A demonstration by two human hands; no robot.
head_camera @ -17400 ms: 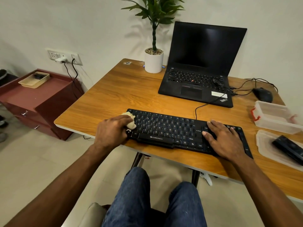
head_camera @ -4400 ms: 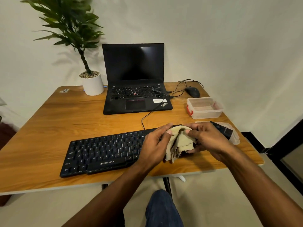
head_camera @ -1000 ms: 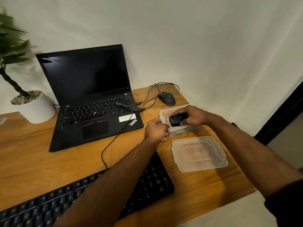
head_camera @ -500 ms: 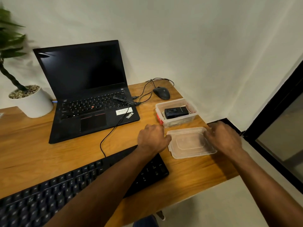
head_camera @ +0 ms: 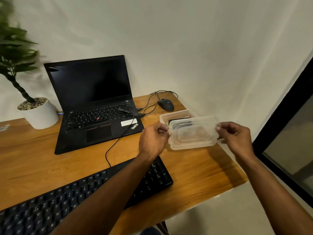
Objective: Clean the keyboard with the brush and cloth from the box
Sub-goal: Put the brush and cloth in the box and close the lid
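I hold the clear plastic lid [head_camera: 193, 133] in the air between both hands, just in front of and partly over the clear plastic box [head_camera: 176, 115]. My left hand [head_camera: 153, 141] pinches the lid's left edge and my right hand [head_camera: 234, 137] pinches its right edge. A black object, the brush [head_camera: 176, 120], shows dimly inside the box behind the lid. The cloth is hidden. The black keyboard [head_camera: 50, 206] lies along the table's near edge, partly under my left forearm.
An open black laptop [head_camera: 94, 106] stands behind the keyboard, its cable trailing over the wooden table [head_camera: 203, 175]. A black mouse [head_camera: 166, 104] sits behind the box. A potted plant [head_camera: 36, 112] is at the far left. The table's right edge lies close to the box.
Half a second ago the lid lay flat on the table with both hands at its sides. Now both hands have lifted it and carried it up toward the box.
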